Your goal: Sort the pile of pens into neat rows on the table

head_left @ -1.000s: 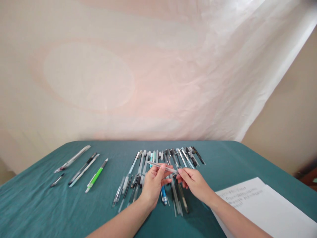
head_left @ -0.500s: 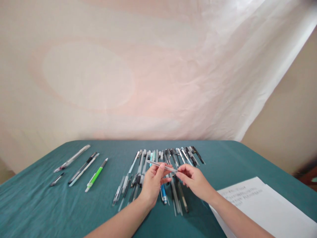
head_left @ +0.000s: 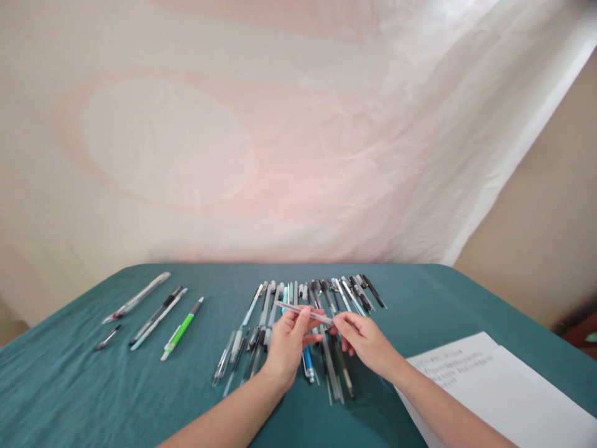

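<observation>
Both of my hands hold one clear pen (head_left: 289,307) crosswise, just above a row of several pens (head_left: 326,292) on the teal tablecloth (head_left: 69,398). My left hand (head_left: 289,345) pinches the pen's middle between thumb and fingers. At the pen's right end my right hand (head_left: 366,339) pinches it with its fingertips. The left end of the pen sticks out free beyond my left hand. Part of the pen row lies hidden under both hands.
Further left lie a green pen (head_left: 181,329), a white pen (head_left: 158,319), a long clear pen (head_left: 136,298) and a short dark pen (head_left: 107,338). White paper with writing (head_left: 471,379) covers the table's near right. A pale sheet (head_left: 280,124) hangs behind.
Both hands have stayed almost still with the clear pen; they shifted only slightly leftward and away from me.
</observation>
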